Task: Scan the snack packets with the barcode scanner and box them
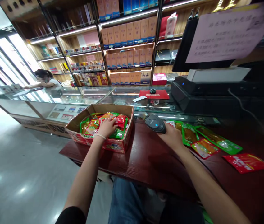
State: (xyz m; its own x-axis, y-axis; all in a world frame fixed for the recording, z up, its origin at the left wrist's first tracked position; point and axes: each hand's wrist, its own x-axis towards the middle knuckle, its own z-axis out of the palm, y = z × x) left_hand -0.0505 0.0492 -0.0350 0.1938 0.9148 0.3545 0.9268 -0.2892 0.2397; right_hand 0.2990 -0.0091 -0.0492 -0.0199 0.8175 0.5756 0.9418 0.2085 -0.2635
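My left hand (108, 127), a pale band at its wrist, reaches into an open cardboard box (121, 143) and rests on top of red and green snack packets (92, 126). Its fingers are stretched out over a red packet (120, 120); the tips are partly hidden among the wrappers. A dark barcode scanner (155, 123) with a small blue light is gripped in my right hand (171, 137) above the brown table. Just right of that hand lie loose green packets (218, 139), a red and orange packet (205, 148) and a red packet (247, 162).
The brown table (143, 155) borders a glass display counter (85, 95). On the glass are a red mat (162, 94) and a mouse (152, 91). A monitor with a pink paper sign (227, 34) stands at right. Far left, a person (48, 81) leans on the counter.
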